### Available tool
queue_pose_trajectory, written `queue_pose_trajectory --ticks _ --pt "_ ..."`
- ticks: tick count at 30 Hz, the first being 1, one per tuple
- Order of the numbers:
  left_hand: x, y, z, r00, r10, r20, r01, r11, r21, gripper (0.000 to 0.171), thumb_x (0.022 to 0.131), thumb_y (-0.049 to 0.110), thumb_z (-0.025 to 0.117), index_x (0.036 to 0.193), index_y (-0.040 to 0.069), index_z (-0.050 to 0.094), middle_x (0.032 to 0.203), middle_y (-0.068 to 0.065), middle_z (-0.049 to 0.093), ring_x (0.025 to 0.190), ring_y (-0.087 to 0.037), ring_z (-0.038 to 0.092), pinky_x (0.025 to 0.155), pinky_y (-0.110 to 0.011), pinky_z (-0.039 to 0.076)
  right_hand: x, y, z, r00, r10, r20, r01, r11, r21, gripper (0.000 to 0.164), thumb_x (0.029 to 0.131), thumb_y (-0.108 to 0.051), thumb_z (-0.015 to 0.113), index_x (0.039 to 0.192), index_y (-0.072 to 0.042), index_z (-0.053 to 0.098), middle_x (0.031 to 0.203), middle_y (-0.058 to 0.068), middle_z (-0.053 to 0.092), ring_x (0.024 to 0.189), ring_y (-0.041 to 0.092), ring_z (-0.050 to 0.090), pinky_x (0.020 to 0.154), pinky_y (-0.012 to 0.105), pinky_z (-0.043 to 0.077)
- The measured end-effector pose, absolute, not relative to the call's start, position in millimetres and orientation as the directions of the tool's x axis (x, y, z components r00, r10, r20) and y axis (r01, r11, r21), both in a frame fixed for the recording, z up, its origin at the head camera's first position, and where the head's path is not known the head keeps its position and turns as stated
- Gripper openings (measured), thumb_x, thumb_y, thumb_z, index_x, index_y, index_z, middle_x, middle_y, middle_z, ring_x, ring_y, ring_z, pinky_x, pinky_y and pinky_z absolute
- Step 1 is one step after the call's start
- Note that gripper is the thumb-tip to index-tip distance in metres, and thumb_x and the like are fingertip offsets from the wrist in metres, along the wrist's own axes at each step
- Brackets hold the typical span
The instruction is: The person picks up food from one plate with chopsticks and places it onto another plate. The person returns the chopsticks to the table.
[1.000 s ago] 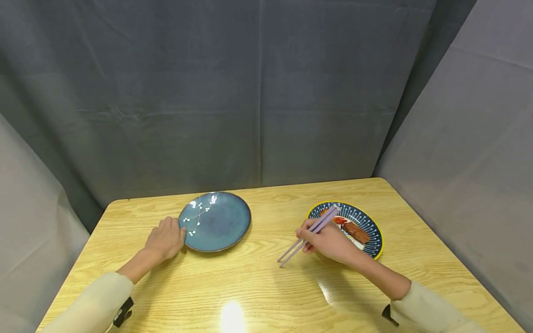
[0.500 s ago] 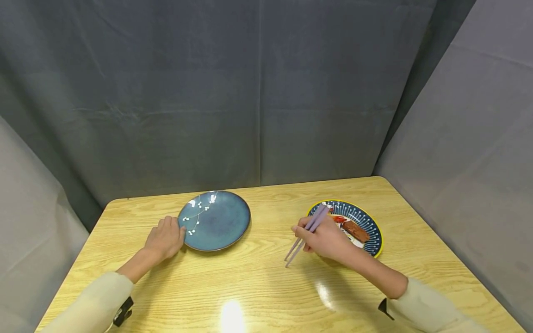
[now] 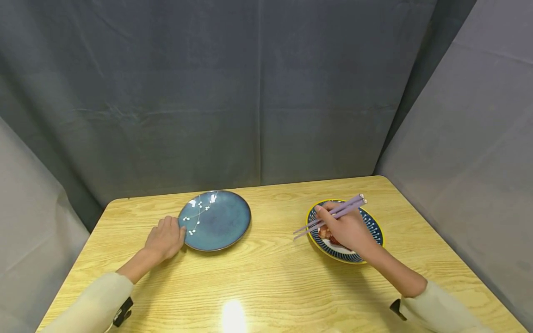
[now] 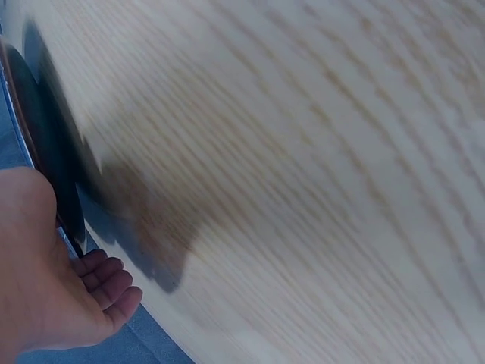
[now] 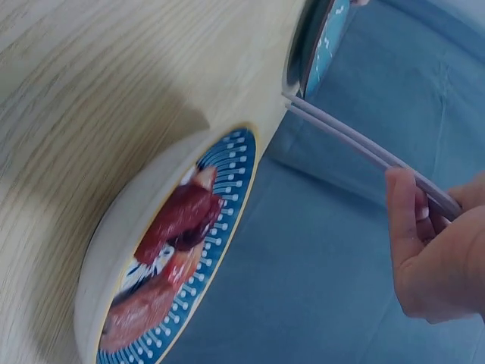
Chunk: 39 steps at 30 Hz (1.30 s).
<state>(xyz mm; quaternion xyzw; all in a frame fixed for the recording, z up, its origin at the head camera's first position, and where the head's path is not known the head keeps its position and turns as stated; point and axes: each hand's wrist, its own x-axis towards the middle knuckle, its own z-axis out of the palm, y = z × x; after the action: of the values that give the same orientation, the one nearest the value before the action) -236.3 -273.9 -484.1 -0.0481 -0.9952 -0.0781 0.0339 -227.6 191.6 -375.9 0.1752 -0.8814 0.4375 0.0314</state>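
My left hand [image 3: 165, 237] is at the left edge of a round blue plate [image 3: 225, 222] with a white blossom pattern, and grips its rim. In the left wrist view its fingers [image 4: 107, 279] curl at the plate's edge. My right hand [image 3: 347, 229] holds a pair of light purple chopsticks [image 3: 333, 214] over a patterned bowl [image 3: 376, 231] with a yellow rim. The chopstick tips point left, past the bowl's edge, with nothing between them. Inside the bowl lie pieces of reddish-brown meat [image 5: 178, 220], partly hidden by my hand in the head view.
Everything stands on a light wooden table [image 3: 266, 286] with rounded far corners. A grey curtain [image 3: 187, 92] hangs behind it, and paler cloth [image 3: 470, 152] closes off the right side. Bare wood lies between plate and bowl.
My right hand has moved right and up, over the bowl. The chopsticks have swung flatter, their tips now higher and their back ends reaching right. The left hand and plate have stayed put.
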Motion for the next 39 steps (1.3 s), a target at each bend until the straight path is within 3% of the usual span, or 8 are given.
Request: queue_pose_trajectory --ticks 5,8,17,27,39 --pt "-236 -274 -483 -0.993 0.092 0.077 0.102 0.983 0.151 0.033 0.104 0.023 0.042 0.100 -0.009 0.048 0.088 -0.014 0.040 0.082 -0.030 0.044 0.068 -0.047 0.045 -232 206 -375 -0.943 -0.206 0.261 -0.332 0.584 -0.741 0.027 0.103 -0.021 0.056 0.089 -0.003 0.070 0.072 0.005 0.067 0.062 0.016 0.064 0.054 0.028 0.052" --pt "-236 -274 -482 -0.992 0.094 0.080 0.105 0.983 0.149 0.033 0.104 0.023 0.042 0.097 -0.008 0.048 0.086 -0.014 0.040 0.081 -0.030 0.044 0.066 -0.047 0.045 -234 214 -377 -0.945 -0.173 0.279 -0.326 0.592 -0.737 0.029 0.103 -0.023 0.055 0.089 -0.002 0.070 0.073 0.007 0.068 0.064 0.019 0.065 0.056 0.029 0.054" --pt "-236 -275 -483 -0.992 0.092 0.086 0.104 0.983 0.151 0.032 0.104 0.023 0.043 0.093 -0.007 0.047 0.084 -0.013 0.040 0.078 -0.029 0.043 0.064 -0.045 0.044 -236 234 -381 -0.963 -0.116 0.243 -0.262 0.615 -0.744 0.035 0.104 -0.030 0.054 0.090 -0.001 0.067 0.063 0.006 0.060 0.048 0.014 0.052 0.039 0.025 0.036" --pt "-237 -275 -484 -0.991 0.093 0.096 0.107 0.983 0.149 0.032 0.103 0.023 0.043 0.092 -0.007 0.048 0.083 -0.013 0.039 0.077 -0.029 0.043 0.063 -0.045 0.043 -240 246 -387 -0.962 -0.073 0.264 -0.248 0.640 -0.727 0.035 0.103 -0.030 0.054 0.090 -0.001 0.068 0.062 0.002 0.062 0.052 0.018 0.058 0.042 0.025 0.040" --pt "-237 -276 -485 -0.991 0.099 0.095 0.112 0.984 0.140 0.031 0.103 0.023 0.042 0.093 -0.006 0.047 0.083 -0.012 0.039 0.077 -0.029 0.043 0.064 -0.045 0.043 -244 256 -395 -0.931 -0.073 0.359 -0.300 0.712 -0.635 0.032 0.103 -0.029 0.054 0.089 -0.005 0.070 0.060 0.000 0.054 0.048 0.009 0.040 0.040 0.029 0.030"
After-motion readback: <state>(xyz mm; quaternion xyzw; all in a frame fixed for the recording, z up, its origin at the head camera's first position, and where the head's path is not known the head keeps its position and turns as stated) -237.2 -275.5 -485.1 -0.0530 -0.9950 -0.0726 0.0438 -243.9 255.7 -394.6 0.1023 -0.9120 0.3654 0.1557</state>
